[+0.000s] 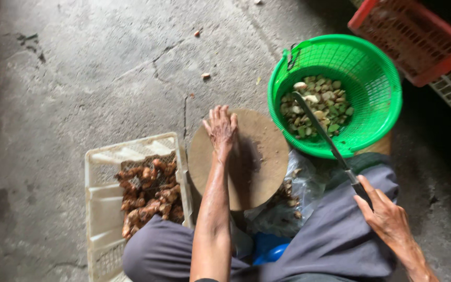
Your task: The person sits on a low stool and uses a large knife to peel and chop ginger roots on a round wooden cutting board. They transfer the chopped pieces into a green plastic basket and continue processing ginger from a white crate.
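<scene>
Currently between cuts: right hand [390, 219] clamps knife [322, 133], blade over green basket [377, 83]; left hand [221, 128] flat, holding nothing, on round board [259, 172]. Roots [150, 196] lie left.

Green mesh basket [377, 83], red crate [418, 39], white crate [97, 209].

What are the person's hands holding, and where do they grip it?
The right hand holds a long knife by its handle. The left hand holds nothing, lying flat on the round board.
</scene>
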